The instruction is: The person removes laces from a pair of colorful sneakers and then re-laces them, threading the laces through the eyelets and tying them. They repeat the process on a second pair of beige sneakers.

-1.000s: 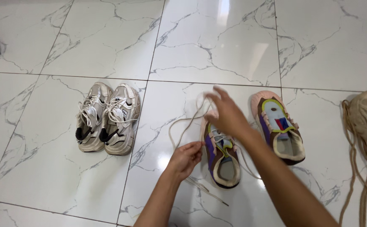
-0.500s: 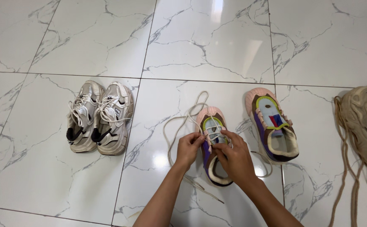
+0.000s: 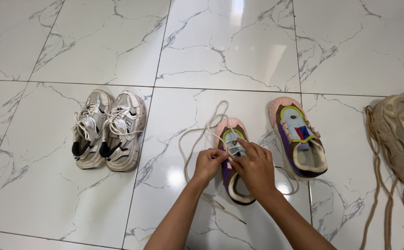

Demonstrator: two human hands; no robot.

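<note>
Both hands are down on the purple-and-pink sneaker [image 3: 233,178] in the middle of the near floor, right at its lace area. The left hand [image 3: 208,163] and right hand [image 3: 256,167] sit close together, fingertips pinched on the cream lace [image 3: 201,134] over the tongue, so each is closed on lace rather than open. The right hand covers most of the middle of the shoe, so how far the eyelets are threaded I can't tell.

The lace loops out to the far left of the shoe in a big loose curve, and a loose end trails near and left of the heel across the tile. Another bit lies to the right, between this shoe and its mate.

The matching sneaker [image 3: 299,139] stands just to the right, toe pointing far, not touching, with no lace in it that I can see. Narrow gap between the two.

To the left, well apart, a pair of white-and-silver sneakers [image 3: 107,132] stands side by side, touching, laced up. Plenty of bare marble floor [image 3: 220,51] between them and the hands, and the whole far side is open tile.

At the right edge, a beige shoe [image 3: 403,134] is cut off by the frame, its tan laces [image 3: 385,185] hanging toward the near edge.
</note>
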